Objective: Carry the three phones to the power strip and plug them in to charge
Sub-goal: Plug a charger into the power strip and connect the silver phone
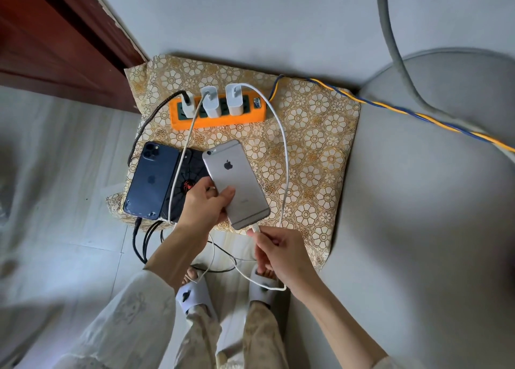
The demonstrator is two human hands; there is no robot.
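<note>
An orange power strip (223, 122) lies on a gold floral cloth (315, 145) with three white chargers plugged into it. A dark blue phone (152, 180) lies face down at the cloth's left, a black cable at its bottom end. Beside it a black phone with a red spider (192, 170) lies partly under the others. My left hand (204, 205) grips the left edge of a silver phone (237, 183), held face down. My right hand (278, 250) pinches the white cable's plug (255, 229) at the silver phone's bottom port.
A dark wooden door frame (64, 39) stands at the upper left. A blue-and-yellow twisted wire (418, 116) runs from the strip to the right, and a grey hose (395, 53) crosses above. Loose cables hang off the cloth's front edge near my slippered feet (195, 296).
</note>
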